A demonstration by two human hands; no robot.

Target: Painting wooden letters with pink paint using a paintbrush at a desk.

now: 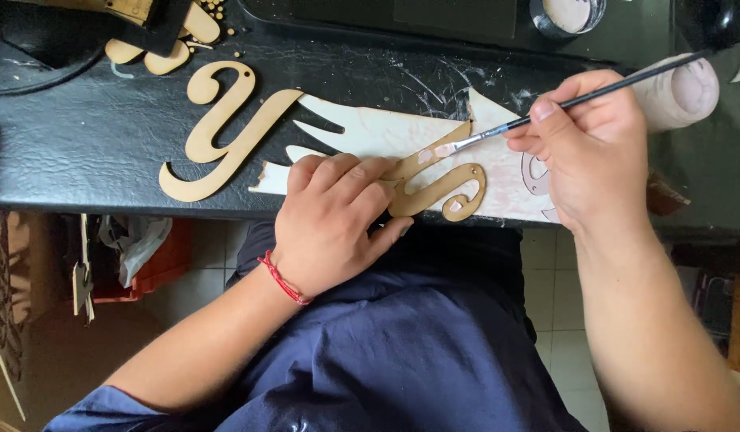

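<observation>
Now right hand (pixel 598 152) brushing (pixel 546 114), left hand (pixel 338 220) pinning wooden letter (pixel 442 188)

My black, paint-smeared leather-look tabletop (pixel 82 136) carries a large curly plywood letter (pixel 222 132). Beside it lies a white paper sheet (pixel 370 132) under a smaller wooden letter (pixel 438 188).

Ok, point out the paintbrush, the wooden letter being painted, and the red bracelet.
paintbrush (pixel 594 97), head view, middle of its dark handle.
painted letter (pixel 442 188), head view, its curved lower stroke.
red bracelet (pixel 280 279), head view, the cord across the left wrist.
</observation>
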